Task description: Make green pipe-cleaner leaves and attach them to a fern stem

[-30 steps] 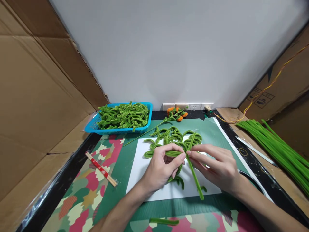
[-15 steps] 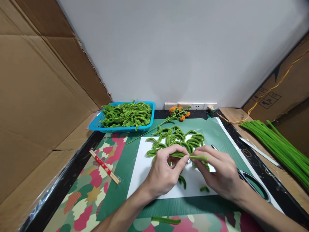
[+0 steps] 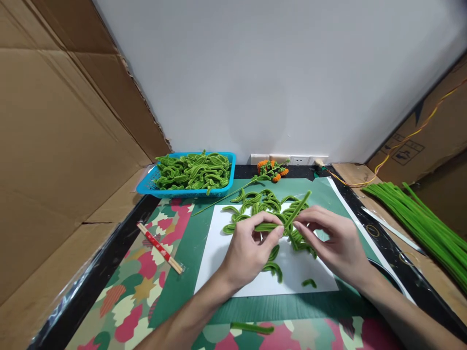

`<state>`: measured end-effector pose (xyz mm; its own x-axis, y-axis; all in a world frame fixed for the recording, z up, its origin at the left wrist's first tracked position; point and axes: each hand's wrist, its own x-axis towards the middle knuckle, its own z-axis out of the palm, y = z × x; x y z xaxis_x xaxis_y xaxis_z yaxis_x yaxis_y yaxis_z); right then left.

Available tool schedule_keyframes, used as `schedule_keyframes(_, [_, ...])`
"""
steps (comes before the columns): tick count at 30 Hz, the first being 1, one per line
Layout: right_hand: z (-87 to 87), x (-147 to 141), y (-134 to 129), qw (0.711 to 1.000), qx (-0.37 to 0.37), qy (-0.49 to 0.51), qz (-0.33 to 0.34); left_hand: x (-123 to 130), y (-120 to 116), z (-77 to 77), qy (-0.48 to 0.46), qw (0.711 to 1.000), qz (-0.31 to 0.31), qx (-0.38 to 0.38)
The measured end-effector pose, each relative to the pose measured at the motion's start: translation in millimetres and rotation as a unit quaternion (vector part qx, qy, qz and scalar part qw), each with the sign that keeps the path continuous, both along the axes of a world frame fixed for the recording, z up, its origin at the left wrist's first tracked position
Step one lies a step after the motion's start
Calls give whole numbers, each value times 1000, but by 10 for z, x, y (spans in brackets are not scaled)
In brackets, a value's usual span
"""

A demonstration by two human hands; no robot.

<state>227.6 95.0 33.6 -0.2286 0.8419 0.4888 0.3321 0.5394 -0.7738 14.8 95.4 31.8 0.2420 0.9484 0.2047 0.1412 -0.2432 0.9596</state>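
My left hand point(image 3: 250, 245) pinches a folded length of green pipe cleaner point(image 3: 268, 227) between thumb and index finger. From that pinch a fuzzy end point(image 3: 299, 206) sticks up and to the right, and another points down. My right hand point(image 3: 330, 238) is just beside this end, its thumb and fingers curved and slightly apart; whether the tips touch the strand is hard to see. Behind and below both hands, looped green pipe-cleaner pieces point(image 3: 251, 198) lie on a white sheet point(image 3: 215, 262). A small bent piece point(image 3: 309, 283) lies nearer to me.
A blue basket point(image 3: 186, 193) of similar green pieces stands at the back left. Orange pipe-cleaner flowers point(image 3: 276, 178) lie behind the sheet. Wrapped chopsticks point(image 3: 160, 248) are at left; long green stems point(image 3: 419, 223) and a metal strip point(image 3: 394, 231) at right. Scissors point(image 3: 388, 274) sit partly under my right forearm.
The free end of the pipe cleaner has swung from lying sideways under my right fingers to pointing up. My right hand has loosened and shifted slightly right; my left keeps its pinch.
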Motion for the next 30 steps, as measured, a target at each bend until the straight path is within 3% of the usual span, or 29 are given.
schedule_keyframes(2, [-5,92,26,970,217,-103,-22,-4,27,24,-42,998,-6,-43])
schedule_keyframes(5, [-9,192,63,905,367,-215,26,-11,49,41,-78,993,-33,-88])
schedule_keyframes(10, [45,196,70,857,439,-266,46,-4,41,32,-86,989,-60,-106])
schedule_keyframes(16, [1,155,77,850,452,-262,65,-12,7,68,-36,996,-63,-59])
schedule_keyframes(18, [-36,127,57,871,423,-242,66,-18,-18,93,7,998,-59,-14])
schedule_keyframes(20, [-42,89,14,915,347,-194,62,-18,-43,106,47,995,-48,68])
schedule_keyframes(22, [-11,51,-36,967,214,-123,64,-12,-56,97,65,982,-44,172])
schedule_keyframes(24, [37,19,-69,995,35,-39,83,-5,-56,68,69,960,-56,267])
schedule_keyframes(27, [84,-11,-67,963,-216,80,141,-1,-50,15,76,935,-77,338])
schedule_keyframes(28, [88,-17,-59,949,-258,101,152,1,-49,3,77,937,-74,332])
schedule_keyframes(30, [88,-27,-51,951,-261,99,134,10,-51,-7,72,962,-54,258])
